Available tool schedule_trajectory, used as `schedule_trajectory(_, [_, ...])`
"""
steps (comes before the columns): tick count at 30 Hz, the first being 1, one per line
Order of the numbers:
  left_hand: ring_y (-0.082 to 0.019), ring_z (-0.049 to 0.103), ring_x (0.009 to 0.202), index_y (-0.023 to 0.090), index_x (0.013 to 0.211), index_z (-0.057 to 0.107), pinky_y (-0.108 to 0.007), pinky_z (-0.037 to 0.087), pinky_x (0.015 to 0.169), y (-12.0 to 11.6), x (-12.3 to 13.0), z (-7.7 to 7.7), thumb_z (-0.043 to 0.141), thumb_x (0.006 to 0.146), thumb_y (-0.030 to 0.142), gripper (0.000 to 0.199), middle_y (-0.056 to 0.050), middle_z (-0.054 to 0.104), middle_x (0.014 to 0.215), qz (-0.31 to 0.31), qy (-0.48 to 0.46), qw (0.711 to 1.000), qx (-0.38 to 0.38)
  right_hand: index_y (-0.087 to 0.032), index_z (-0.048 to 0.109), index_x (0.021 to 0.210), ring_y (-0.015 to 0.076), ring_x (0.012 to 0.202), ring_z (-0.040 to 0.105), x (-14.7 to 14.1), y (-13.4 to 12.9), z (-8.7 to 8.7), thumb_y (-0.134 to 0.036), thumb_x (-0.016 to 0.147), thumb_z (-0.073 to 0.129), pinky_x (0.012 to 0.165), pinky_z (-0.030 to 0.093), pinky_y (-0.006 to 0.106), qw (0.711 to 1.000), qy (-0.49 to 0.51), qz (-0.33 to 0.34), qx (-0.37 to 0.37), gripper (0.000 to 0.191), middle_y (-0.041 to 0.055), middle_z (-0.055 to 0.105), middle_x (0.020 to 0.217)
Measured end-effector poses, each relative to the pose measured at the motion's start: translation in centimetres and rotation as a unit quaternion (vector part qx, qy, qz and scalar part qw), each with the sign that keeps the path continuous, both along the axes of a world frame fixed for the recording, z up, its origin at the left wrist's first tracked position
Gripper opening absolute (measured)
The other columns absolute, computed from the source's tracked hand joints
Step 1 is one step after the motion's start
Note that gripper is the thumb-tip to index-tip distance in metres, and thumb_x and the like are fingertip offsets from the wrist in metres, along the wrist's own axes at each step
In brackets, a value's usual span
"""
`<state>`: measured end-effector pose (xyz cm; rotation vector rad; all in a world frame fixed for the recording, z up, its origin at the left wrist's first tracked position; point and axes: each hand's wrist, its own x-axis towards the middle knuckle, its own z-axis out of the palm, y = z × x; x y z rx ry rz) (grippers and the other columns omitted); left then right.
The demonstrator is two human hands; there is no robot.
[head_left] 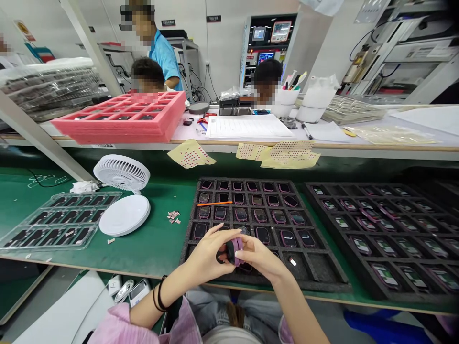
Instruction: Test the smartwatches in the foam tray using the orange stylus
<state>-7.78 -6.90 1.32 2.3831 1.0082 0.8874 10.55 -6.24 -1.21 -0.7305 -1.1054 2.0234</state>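
My left hand [205,255] and my right hand [260,255] together hold a small black-and-purple smartwatch body [233,252] just above the near edge of a black foam tray [322,274]. Part of the watch is hidden by my fingers. The tray's square cells hold several similar purple-edged watches [289,238], and an orange stick [214,203] lies across its upper rows. To the right, a second black tray [380,224] holds several watches with lit or printed faces. Neither hand touches either tray.
The trays rest on a green bench mat [158,248]. To the left stand a white fan [122,173] and a transparent tray [60,222]. Yellow sheets [191,154] hang from the shelf edge. A pink foam tray [118,119] sits on the shelf, and a co-worker [165,57] stands beyond it.
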Motion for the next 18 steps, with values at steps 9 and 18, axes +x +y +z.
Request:
schedule_trajectory(9, [-0.023,0.054,0.124,0.026,0.142,0.032,-0.050,0.032,0.114,0.2,-0.1,0.4,0.062,0.075,0.011,0.075,-0.007,0.056,0.135,-0.081,0.072,0.994,-0.019,-0.015,0.070,0.099,0.0205,0.077,0.072,-0.2,-1.0,-0.4,-0.021,0.056,0.086,0.080,0.054,0.036,0.999,0.037,-0.032,-0.017,0.046,0.0051,0.074,0.080])
schedule_trajectory(18, [-0.016,0.058,0.115,0.029,0.132,0.046,-0.034,0.046,0.105,-1.6,-1.0,11.3,0.053,0.090,0.016,0.045,-0.004,0.062,0.125,-0.074,-0.011,0.965,0.250,-0.018,0.073,0.092,0.0252,0.085,0.071,0.5,-2.4,-0.3,-0.018,0.055,0.086,0.081,0.055,0.038,0.990,0.075,-0.119,-0.020,0.040,0.0081,0.075,0.088])
